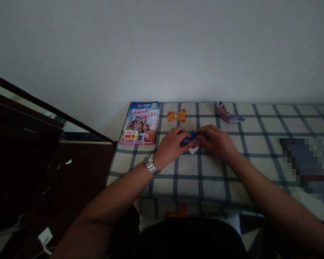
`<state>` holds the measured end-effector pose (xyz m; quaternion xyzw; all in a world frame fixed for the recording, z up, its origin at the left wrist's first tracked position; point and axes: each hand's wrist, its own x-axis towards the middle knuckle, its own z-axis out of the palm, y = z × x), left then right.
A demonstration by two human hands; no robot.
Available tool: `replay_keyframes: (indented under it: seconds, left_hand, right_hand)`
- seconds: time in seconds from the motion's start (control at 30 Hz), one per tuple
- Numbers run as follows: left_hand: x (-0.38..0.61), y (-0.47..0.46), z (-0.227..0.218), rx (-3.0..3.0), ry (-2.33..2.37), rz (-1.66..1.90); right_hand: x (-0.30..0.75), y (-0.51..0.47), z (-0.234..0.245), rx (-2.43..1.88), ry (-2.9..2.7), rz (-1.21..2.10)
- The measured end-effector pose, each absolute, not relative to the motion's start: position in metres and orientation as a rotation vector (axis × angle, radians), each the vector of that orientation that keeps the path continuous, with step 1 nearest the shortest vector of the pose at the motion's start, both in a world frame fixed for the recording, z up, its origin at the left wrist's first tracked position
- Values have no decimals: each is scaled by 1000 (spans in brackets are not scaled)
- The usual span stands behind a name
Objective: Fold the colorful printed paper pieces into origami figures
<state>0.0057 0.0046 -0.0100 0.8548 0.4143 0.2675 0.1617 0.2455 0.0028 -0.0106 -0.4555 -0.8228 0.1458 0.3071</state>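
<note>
Both hands meet over a small folded paper flyer [194,148], printed in blue with a colored picture and a white corner. My left hand [172,143], with a silver watch at the wrist, grips the flyer from the left, fingers curled over its top. On the other side my right hand [218,143] pinches the flyer's right edge between thumb and fingers. Part of the paper is hidden under the fingers. Up and to the left lies a stack of flyers [140,123], blue and pink, marked 89.9. Beyond my right hand sits another folded flyer [229,114], its ends raised.
A checked tablecloth [167,176] with a printed orange bear covers the table, which meets a white wall [178,50] at the back. A dark, pixelated object [302,162] lies at the right. Dark furniture [21,151] stands at the left, with a white plug-like item [45,236] low down.
</note>
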Motion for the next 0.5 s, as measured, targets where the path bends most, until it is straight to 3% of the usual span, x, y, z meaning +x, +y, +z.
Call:
replay_keyframes:
  seconds: [0.5]
  left_hand:
    - [5,4,-12,2468,1293,769]
  right_hand:
    - [246,8,-20,-1136,-2258,371]
